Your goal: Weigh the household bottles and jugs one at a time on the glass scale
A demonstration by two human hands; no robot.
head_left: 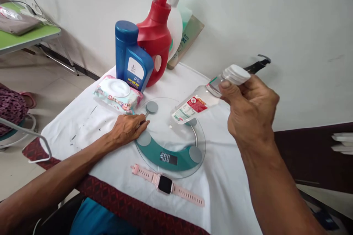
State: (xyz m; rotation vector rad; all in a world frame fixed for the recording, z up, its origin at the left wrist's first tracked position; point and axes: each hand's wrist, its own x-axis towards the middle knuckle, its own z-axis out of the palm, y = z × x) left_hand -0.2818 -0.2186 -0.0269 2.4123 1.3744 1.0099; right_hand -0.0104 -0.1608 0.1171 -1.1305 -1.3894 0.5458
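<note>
My right hand (pixel 248 102) is closed around the neck of a clear plastic bottle (pixel 190 106) with a white lid (pixel 235 74) and a red, white and green label. The bottle is tilted, its base low over a round glass scale (pixel 168 136) with a teal band; whether it touches the glass I cannot tell. The scale's display (pixel 168 158) reads about 0.0. At the scale's left rim rests my left hand (pixel 128 128), fingers curled together on the edge. In front of the scale lies a pink-strapped smartwatch (pixel 164 184).
Behind the scale stand a blue bottle (pixel 127 51), a red detergent jug (pixel 156 36) and a leaning tube (pixel 186 42). A wipes pack (pixel 117 93) lies left of it. A dark pump nozzle (pixel 256 65) shows behind my right hand. A green table (pixel 46 33) stands far left.
</note>
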